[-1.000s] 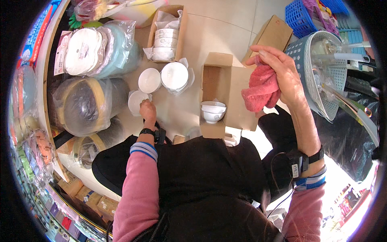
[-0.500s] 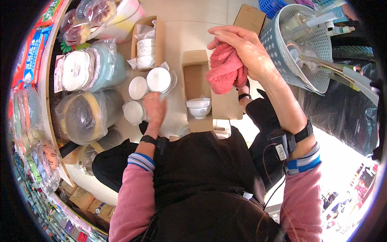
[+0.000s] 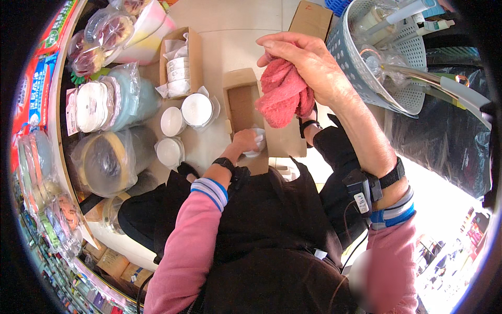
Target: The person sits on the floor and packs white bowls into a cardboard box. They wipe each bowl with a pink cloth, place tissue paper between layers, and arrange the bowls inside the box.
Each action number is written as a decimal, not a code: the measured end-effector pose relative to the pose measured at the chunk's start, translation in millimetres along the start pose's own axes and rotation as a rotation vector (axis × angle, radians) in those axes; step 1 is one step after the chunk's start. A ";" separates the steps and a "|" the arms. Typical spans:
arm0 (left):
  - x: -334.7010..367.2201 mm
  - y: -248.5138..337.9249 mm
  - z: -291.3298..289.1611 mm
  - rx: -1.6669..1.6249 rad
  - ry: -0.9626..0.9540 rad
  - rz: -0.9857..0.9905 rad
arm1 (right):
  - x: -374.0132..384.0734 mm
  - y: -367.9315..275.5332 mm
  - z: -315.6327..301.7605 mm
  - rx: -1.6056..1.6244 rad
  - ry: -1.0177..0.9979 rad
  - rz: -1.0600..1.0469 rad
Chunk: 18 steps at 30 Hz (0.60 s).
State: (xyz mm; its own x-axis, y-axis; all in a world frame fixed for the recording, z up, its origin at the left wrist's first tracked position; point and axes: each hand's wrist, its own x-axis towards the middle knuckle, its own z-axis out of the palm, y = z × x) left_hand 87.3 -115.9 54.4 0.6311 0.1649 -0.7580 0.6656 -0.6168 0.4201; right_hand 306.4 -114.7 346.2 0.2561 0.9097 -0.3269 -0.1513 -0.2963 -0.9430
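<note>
At nine o'clock in our view, we see a small white bowl (image 3: 168, 152) on the floor (image 3: 225, 49). A brown box (image 3: 196, 68) of bowls is near eleven, and a big white bowl (image 3: 197, 109) sits at ten. Our left hand (image 3: 244, 141) is in a long open box (image 3: 243, 104), its fingers bent at the bowl inside (image 3: 260, 140); we cannot tell how tight. At one o'clock, our right hand (image 3: 315, 68) has its fingers partly curled, holding a red cloth (image 3: 282, 97). A gray basket (image 3: 346, 68) stands at two.
</note>
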 end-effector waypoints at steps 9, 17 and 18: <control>4.8 -44.2 7.4 -0.281 0.442 0.096 | -0.3 0.4 4.3 -0.018 -0.026 -0.040; -73.7 -27.5 -58.8 -1.079 0.287 0.027 | 4.8 2.1 11.1 -0.009 -0.021 -0.047; -84.9 -26.9 -66.6 -1.064 0.320 0.034 | 4.9 2.0 12.3 -0.010 -0.024 -0.057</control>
State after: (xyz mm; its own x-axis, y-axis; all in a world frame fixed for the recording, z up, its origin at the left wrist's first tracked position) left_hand 42.3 -62.1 140.8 0.6271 0.4461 -0.6386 0.5511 0.3253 0.7684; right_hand 295.6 -107.2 343.5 0.2405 0.9320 -0.2713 -0.1272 -0.2468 -0.9607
